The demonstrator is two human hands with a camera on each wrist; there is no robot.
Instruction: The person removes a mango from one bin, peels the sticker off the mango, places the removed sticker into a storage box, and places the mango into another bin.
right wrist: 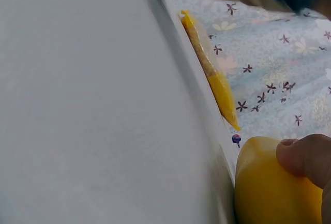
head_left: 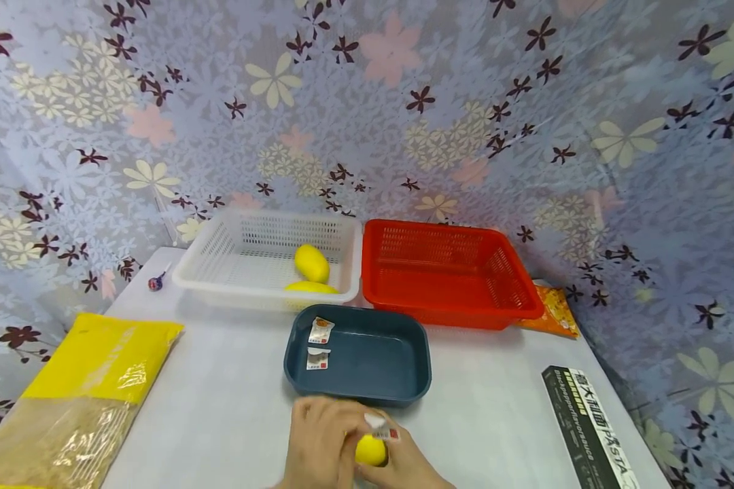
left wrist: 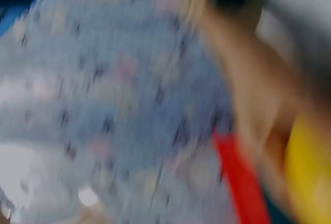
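Low in the head view my right hand grips a yellow mango. Its thumb presses on the mango in the right wrist view. My left hand is blurred and close against it, fingers curled over the mango's top. At its fingertips is a small white label with a red mark, overlapping the right fingers. Just beyond the hands stands a dark blue tray, with two similar labels inside its left end. The left wrist view is badly blurred.
Behind the tray stand a white basket with two mangoes and a red basket. A yellow bag lies at the left, a lollipop farther back. An orange packet and a pasta box lie right.
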